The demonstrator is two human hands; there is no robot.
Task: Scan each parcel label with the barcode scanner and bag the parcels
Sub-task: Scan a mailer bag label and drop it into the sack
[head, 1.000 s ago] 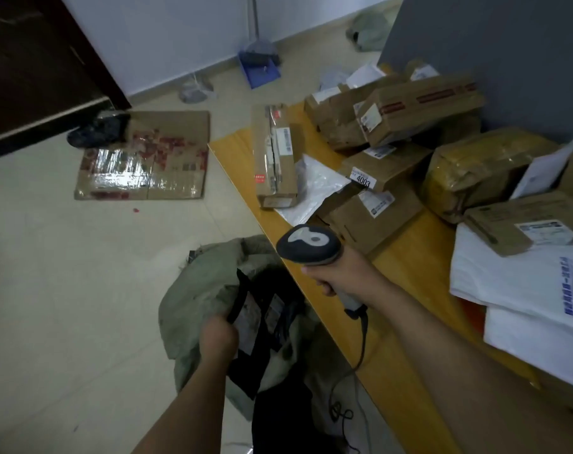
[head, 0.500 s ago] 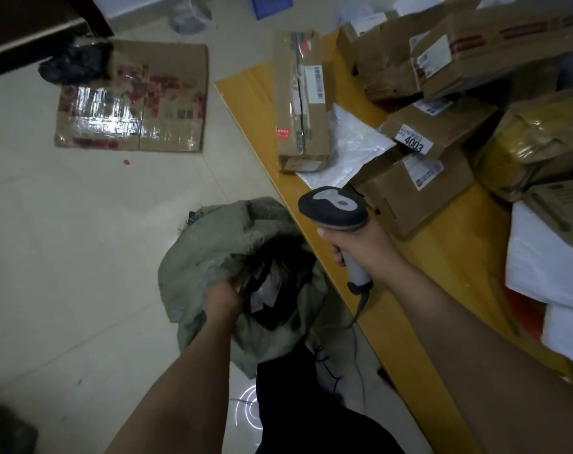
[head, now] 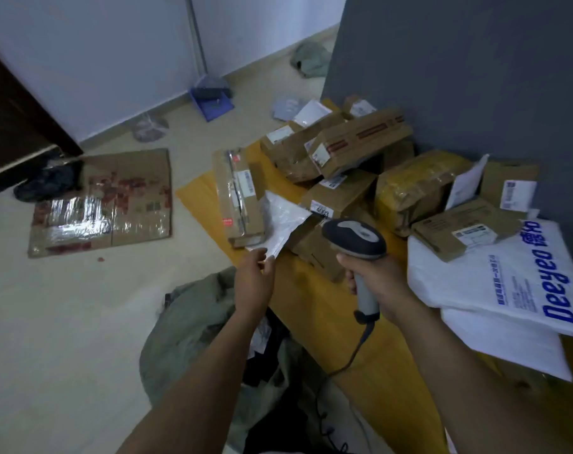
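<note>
the left grip (head: 255,283) pinches the near corner of a white plastic parcel (head: 283,214) lying on the desk (head: 314,309) beside brown boxes (head: 340,191) (one marked 4003). the right grip (head: 376,283) is wrapped round the barcode scanner (head: 354,239) over the desk, with the green sack (head: 193,319) on the floor (head: 65,322) below.

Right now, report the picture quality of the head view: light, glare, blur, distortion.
Head view: dim, bluish light; glare streaks on the taped cardboard on the floor; wide-angle bending toward the edges, with the forearms stretched; soft overall, the left hand pinching the mailer slightly smeared, yet the 4003 label and the scanner in the right hand read clearly.
</note>
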